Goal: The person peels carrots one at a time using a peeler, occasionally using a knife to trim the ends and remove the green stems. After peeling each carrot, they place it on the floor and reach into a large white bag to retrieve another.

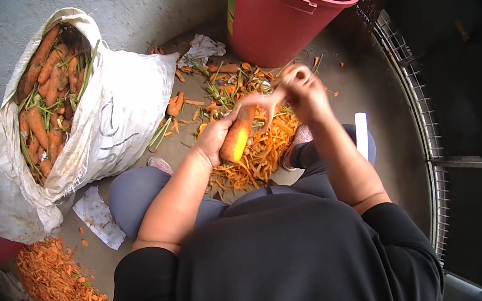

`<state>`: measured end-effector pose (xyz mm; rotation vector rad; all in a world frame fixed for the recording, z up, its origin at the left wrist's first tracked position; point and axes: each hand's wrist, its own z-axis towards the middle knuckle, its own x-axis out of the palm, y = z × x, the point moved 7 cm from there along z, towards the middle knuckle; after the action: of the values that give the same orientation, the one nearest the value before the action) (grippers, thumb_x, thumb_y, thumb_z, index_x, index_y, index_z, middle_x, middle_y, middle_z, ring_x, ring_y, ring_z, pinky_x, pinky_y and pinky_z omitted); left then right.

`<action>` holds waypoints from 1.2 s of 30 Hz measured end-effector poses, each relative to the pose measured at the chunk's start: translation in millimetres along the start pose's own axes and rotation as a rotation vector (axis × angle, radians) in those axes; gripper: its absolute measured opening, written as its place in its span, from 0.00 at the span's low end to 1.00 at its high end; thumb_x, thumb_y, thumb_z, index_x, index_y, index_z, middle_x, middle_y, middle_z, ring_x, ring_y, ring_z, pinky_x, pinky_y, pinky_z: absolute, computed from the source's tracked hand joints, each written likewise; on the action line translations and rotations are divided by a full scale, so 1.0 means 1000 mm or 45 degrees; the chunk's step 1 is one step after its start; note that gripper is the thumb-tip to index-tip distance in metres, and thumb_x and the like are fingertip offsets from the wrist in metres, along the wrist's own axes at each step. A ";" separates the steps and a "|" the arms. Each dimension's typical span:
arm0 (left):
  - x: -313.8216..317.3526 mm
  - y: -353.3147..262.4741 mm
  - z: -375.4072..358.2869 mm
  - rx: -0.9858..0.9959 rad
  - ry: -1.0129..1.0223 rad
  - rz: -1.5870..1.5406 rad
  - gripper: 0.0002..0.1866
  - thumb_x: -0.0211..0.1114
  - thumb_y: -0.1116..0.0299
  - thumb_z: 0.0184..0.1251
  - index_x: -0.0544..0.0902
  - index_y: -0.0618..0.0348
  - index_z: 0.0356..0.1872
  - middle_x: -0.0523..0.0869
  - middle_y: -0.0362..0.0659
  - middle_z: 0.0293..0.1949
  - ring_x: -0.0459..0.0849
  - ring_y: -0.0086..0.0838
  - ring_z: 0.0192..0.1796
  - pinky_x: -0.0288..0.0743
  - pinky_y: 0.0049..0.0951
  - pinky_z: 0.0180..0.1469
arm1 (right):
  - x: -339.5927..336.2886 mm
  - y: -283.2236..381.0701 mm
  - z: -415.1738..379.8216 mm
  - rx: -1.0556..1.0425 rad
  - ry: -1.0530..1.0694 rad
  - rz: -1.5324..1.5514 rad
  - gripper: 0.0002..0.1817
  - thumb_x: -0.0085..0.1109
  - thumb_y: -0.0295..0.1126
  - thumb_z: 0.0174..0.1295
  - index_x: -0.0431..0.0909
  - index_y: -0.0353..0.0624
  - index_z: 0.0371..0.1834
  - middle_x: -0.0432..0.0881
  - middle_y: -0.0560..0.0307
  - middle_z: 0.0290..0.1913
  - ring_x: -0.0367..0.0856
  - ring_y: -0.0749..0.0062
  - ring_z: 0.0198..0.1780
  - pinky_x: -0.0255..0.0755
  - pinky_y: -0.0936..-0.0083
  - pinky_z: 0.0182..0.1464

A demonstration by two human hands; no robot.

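1. Viewing through the head camera, I locate the carrot in the left hand. It is tilted, its lower end toward the seated person, above a heap of peelings on the floor.
2. Hand state, left: clamped around one side of the carrot. A bright strip shows along the lower part; the rest of the visible skin is duller.
3. Hand state, right: the right hand is raised beyond the carrot's upper end. Motion blur covers the fingers; I cannot tell whether they grip a tool, nor whether they touch the carrot.
4. Surroundings: an open white sack of carrots is on the left; a red bucket stands beyond the heap. A pile of orange shreds lies at lower left, and a white strip is at the right knee.
5. Step in hand, as I judge it: peeling, partly complete on this carrot.
6. Next-move requirement, as I judge it: a steady left grip, dull skin turned toward the right hand, and left fingers clear of any stroke.
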<state>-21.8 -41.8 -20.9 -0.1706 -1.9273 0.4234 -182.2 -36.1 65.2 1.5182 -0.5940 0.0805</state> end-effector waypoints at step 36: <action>0.018 -0.004 -0.002 0.078 0.078 0.050 0.22 0.47 0.56 0.66 0.71 0.67 0.47 0.79 0.47 0.35 0.80 0.29 0.36 0.77 0.25 0.36 | 0.068 -0.019 -0.029 0.120 0.481 -0.182 0.08 0.60 0.28 0.53 0.72 0.38 0.31 0.77 0.56 0.26 0.78 0.74 0.26 0.74 0.81 0.23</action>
<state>-26.7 -39.8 -3.2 -0.1796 -1.8508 0.4973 -107.6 -30.6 78.0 1.5811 -0.1818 0.2819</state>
